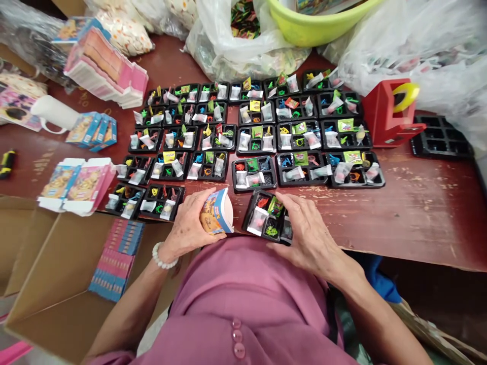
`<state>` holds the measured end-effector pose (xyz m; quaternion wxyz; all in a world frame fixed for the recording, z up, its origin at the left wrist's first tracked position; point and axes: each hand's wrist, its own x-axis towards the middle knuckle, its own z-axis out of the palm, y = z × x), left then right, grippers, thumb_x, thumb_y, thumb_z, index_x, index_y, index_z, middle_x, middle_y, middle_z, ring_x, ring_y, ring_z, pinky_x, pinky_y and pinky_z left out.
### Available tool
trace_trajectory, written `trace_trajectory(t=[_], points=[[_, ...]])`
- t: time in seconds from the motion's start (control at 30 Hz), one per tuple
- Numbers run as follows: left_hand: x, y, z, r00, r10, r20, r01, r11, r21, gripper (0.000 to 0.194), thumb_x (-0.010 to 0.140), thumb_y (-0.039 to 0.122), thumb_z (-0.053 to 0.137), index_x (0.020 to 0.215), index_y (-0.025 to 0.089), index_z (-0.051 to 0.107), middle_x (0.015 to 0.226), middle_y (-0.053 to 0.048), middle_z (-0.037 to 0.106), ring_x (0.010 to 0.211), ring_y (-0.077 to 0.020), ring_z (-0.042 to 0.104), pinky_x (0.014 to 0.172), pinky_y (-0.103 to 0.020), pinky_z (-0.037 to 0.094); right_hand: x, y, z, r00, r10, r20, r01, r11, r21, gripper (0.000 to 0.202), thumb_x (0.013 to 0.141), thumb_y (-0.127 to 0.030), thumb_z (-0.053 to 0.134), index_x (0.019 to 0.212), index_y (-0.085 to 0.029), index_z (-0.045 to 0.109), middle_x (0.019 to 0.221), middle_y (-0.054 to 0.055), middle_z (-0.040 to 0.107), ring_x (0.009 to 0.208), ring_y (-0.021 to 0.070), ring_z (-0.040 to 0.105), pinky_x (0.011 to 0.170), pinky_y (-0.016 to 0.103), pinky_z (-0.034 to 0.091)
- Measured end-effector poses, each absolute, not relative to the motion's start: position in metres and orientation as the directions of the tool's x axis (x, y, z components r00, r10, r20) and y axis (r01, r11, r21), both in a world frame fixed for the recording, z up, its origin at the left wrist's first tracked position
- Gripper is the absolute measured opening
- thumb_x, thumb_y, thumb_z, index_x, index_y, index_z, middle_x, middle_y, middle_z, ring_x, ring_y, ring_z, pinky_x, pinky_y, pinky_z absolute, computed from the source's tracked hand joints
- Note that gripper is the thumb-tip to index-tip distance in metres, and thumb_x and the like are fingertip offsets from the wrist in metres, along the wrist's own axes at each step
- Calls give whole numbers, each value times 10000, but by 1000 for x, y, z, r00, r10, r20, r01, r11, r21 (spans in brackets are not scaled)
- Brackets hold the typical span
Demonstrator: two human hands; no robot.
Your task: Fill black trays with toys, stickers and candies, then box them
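Observation:
My left hand (188,220) is wrapped round a small blue printed box (215,213), whose open end faces right. Close by on the right, my right hand (308,230) grips a black compartment tray (249,225) at its right side, near the table's front edge. Small toys, a green sachet and white-wrapped sweets lie in that tray's compartments. A gap separates the box opening from the tray. Rows of similar filled black trays (256,139) stand on the table just beyond both hands.
Flat boxes (89,183), a white mug (55,112) and a stack of pink cartons (104,68) are at left. A red tape dispenser (391,116) stands at right. Plastic bags and a yellow-green basin (323,25) line the back. An open carton (49,284) holds packed boxes below left.

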<state>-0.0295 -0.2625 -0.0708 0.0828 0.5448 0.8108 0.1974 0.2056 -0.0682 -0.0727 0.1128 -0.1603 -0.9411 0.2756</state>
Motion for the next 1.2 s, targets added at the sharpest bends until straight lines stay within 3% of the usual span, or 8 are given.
trace_trajectory(t=[0.23,0.63,0.73,0.8,0.87,0.93,1.07,1.2], points=[[-23,-262,-73,-313,947,78,893,265,362,1086,621,517,908,1508,187,376,1408,-178,580,1241,-373,584,1058,-504,473,182,-87,-65,-909,380,171,232,803,-549,971,792,-330,828,1568,-136,277,1443,230,485,1236,411,483,1023,604,480],[-26,-262,-74,-247,967,-58,939,254,233,1060,714,578,817,1565,169,333,1445,-220,514,1284,-433,510,1014,-575,442,166,-85,-79,-984,153,88,67,784,-617,991,689,-164,892,1504,-140,328,1440,214,520,1230,383,504,1039,589,482],[-25,-261,-73,-264,962,-72,925,273,265,1052,710,550,823,1564,169,342,1434,-214,520,1280,-424,512,1016,-564,445,163,-78,-82,-973,138,183,-25,730,-683,1086,692,-267,939,1545,-164,275,1497,231,466,1344,405,454,1114,628,425],[-26,-262,-72,-293,954,-57,905,296,307,1079,694,538,838,1571,176,324,1449,-208,511,1289,-413,515,1022,-547,454,166,-73,-83,-938,215,273,-72,650,-757,1120,703,-444,941,1564,-197,268,1572,231,381,1448,410,368,1176,639,356],[-29,-265,-71,-318,947,-32,887,309,342,1115,684,547,847,1585,192,293,1462,-198,505,1300,-402,518,1041,-535,454,172,-71,-83,-889,383,250,-32,494,-869,926,774,-542,870,1499,-236,382,1542,191,426,1402,366,446,1139,584,419],[-32,-267,-71,-334,943,-2,881,313,353,1129,684,551,852,1593,210,275,1459,-188,512,1303,-392,523,1059,-529,450,177,-73,-86,-836,545,71,54,210,-976,601,855,-531,801,1315,-257,528,1278,113,605,1093,260,634,923,446,559],[-27,-266,-70,-329,944,22,890,302,341,1119,685,544,860,1589,216,289,1452,-190,522,1289,-397,536,1059,-549,455,175,-90,-92,-770,579,-268,68,-342,-937,378,829,-473,826,961,-241,559,825,-35,549,674,117,546,631,257,497],[-9,-259,-67,-318,948,2,890,298,345,1050,689,465,858,1568,197,349,1414,-203,544,1265,-423,543,1029,-602,472,160,-111,-88,-812,552,-189,20,-298,-954,344,850,-448,805,869,-231,538,780,-39,518,668,119,518,625,253,479]])
